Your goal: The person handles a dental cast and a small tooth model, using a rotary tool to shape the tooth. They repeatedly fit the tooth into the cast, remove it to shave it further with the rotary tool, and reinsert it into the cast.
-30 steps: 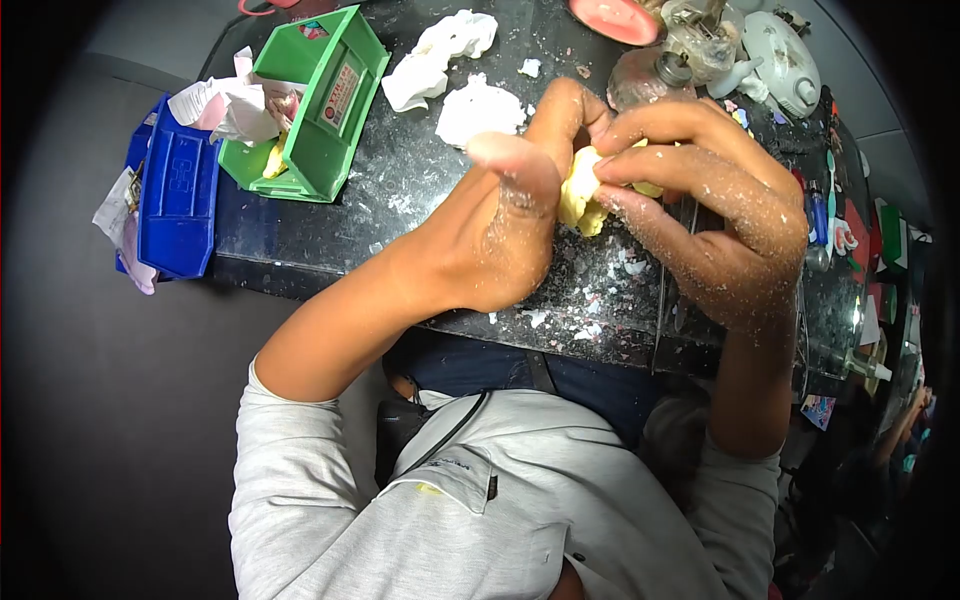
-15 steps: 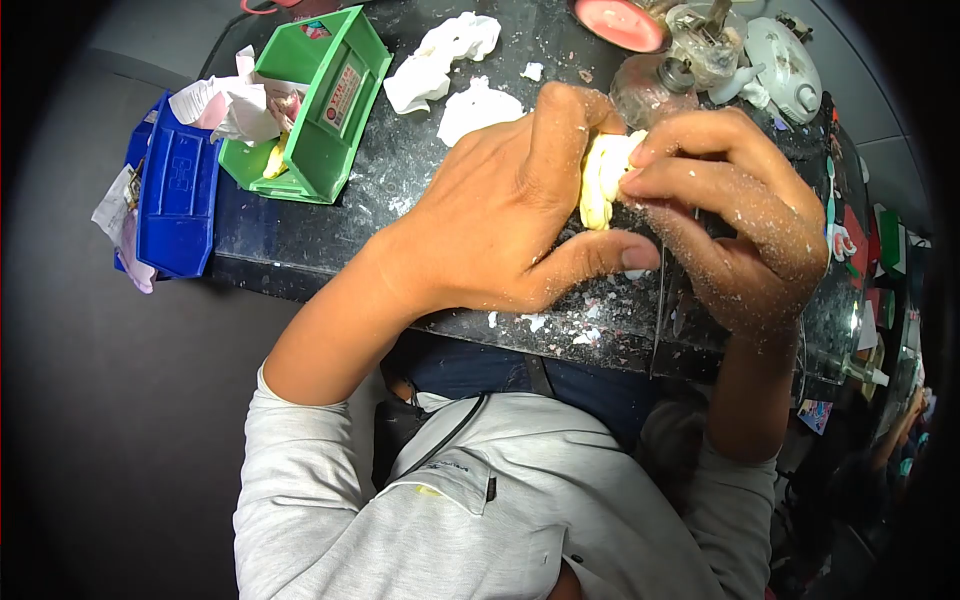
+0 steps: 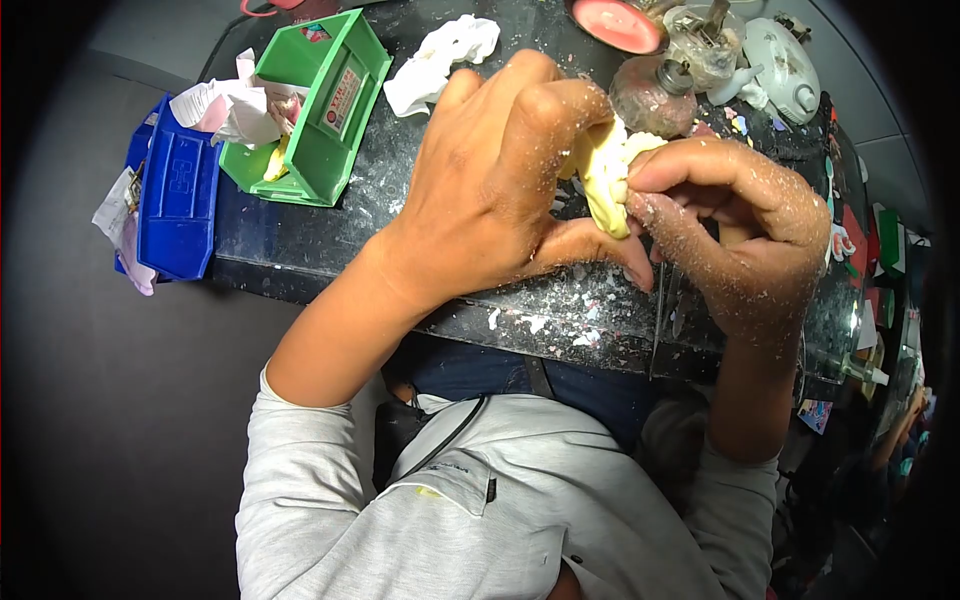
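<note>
Between my two hands is a small pale yellow dental cast [image 3: 607,185], tilted, with a lumpy surface. My left hand [image 3: 495,185] is closed around its left side, index finger curled over the top and thumb stretched below. On the right side of the cast, my right hand [image 3: 745,225] pinches with thumb and forefinger. Whether it holds a small tool too is hidden. White dust speckles the fingers of both hands. The far side of the cast is out of sight behind the left fingers.
A green bin [image 3: 345,110] with papers and a blue bin [image 3: 178,200] stand at the left. Crumpled white tissue [image 3: 440,62] lies behind my left hand. A glass jar [image 3: 652,95], a red dish [image 3: 618,25] and a white device [image 3: 785,70] are at the back. Plaster crumbs [image 3: 588,335] litter the dark table.
My left hand has tilted upward and its thumb has come in beneath the cast. The cast has turned a little. My right hand has shifted its fingertips into a closer pinch.
</note>
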`<state>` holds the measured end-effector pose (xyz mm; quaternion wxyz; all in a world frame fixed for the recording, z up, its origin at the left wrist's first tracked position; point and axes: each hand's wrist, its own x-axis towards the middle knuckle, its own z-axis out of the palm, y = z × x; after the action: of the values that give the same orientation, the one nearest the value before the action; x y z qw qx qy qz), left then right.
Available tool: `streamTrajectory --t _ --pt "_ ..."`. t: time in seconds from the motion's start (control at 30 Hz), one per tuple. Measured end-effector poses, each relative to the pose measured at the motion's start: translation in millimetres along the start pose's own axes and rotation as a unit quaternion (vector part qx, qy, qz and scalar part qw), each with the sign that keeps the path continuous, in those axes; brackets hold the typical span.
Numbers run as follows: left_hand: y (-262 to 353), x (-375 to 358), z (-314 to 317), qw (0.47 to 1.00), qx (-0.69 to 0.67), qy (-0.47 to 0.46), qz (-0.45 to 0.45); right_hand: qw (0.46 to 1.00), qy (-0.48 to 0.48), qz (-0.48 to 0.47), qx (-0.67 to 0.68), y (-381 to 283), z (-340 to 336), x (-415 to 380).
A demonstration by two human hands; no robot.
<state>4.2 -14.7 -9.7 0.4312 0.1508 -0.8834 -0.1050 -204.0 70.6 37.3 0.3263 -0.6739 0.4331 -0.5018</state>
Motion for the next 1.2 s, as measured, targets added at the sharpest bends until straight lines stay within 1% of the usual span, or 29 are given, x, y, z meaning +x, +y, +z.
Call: streamTrajectory --t 0.03,0.1,0.17,0.23,0.3,0.4,0.47,0.53,0.57,0.63,0.73,0.8,1.03,1.13,1.2 --pt "0.0 0.2 0.5 1.000 0.000 0.000 0.000 1.000 -0.001 0.008 0.010 -0.2 -0.2 -0.4" --pt "-0.7 1.4 2.4 0.999 -0.018 0.031 0.029 1.000 -0.006 0.000 0.011 2.5 -0.4 0.1" --pt "-2.6 2.6 2.3 0.999 -0.013 0.034 0.040 1.000 -0.010 -0.008 0.012 3.1 -1.5 0.0" --pt "-6.0 2.5 6.3 0.998 -0.008 0.037 0.051 0.999 -0.031 0.009 0.031 1.3 -3.6 0.1" --pt "-9.3 0.6 15.6 0.992 0.016 0.119 0.036 0.999 -0.032 0.019 0.033 0.0 -3.2 0.4" --pt "-6.0 -0.5 12.5 0.995 0.018 0.099 0.023 0.997 -0.041 0.046 0.041 0.4 -2.5 1.7" --pt "-7.9 -1.2 15.1 0.994 0.020 0.106 0.031 0.996 -0.047 0.064 0.045 2.3 -2.3 2.9" --pt "-8.7 -0.6 15.7 0.992 0.022 0.114 0.038 0.980 -0.053 0.127 0.141 5.7 -1.9 3.9" --pt "-8.5 0.5 14.6 0.993 0.037 0.106 0.048 0.980 -0.052 0.127 0.142 8.5 -2.4 4.7" --pt "-9.6 1.0 14.7 0.992 0.050 0.097 0.059 0.963 -0.071 0.166 0.200 13.9 -4.7 5.9" --pt "-11.6 0.7 15.2 0.991 0.026 0.110 0.069 0.954 -0.082 0.182 0.222 13.7 -5.3 7.5" --pt "-9.0 0.0 13.7 0.994 0.021 0.099 0.047 0.954 -0.082 0.177 0.227 13.5 -4.9 7.9" --pt "-11.5 0.1 15.3 0.993 0.020 0.099 0.057 0.954 -0.082 0.187 0.218 13.9 -3.5 8.1" --pt "-10.0 -0.3 14.8 0.993 0.034 0.095 0.053 0.950 -0.081 0.194 0.230 16.1 -3.9 7.0" --pt "-7.1 -0.4 14.0 0.995 0.035 0.085 0.036 0.951 -0.082 0.194 0.225 16.9 -4.5 6.7"
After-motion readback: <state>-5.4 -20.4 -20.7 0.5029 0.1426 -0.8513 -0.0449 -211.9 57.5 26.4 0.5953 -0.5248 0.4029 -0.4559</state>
